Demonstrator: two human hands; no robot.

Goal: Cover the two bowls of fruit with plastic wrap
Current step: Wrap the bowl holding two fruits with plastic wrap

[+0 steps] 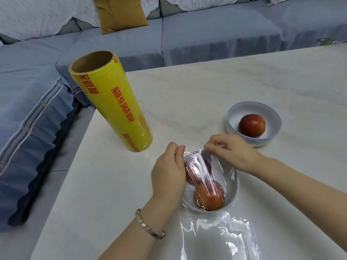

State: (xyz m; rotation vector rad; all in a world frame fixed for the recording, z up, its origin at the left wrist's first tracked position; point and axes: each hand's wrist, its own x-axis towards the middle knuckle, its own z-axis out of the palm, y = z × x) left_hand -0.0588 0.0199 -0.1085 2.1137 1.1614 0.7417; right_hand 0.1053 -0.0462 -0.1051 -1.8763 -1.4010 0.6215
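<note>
a blue sofa (206, 34) is seen beyond the near bowl (231, 188), set on a pale table (244, 81). a yellow roll (116, 109) printed "nan ya shun wrap" is stood upright to that bowl's far left. plastic wrap (216, 233) is stretched over the bowl and its two fruits (209, 196); its edge is pinched by the left hand (168, 171) at the left rim and the right hand (231, 152) at the far rim. a second bowl (234, 117), uncovered, with one fruit (252, 128), is placed far right.

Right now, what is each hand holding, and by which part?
Both pinch the plastic wrap at its far edge, over the far rim of the near bowl: the left hand toward the left, the right hand toward the right.
</note>
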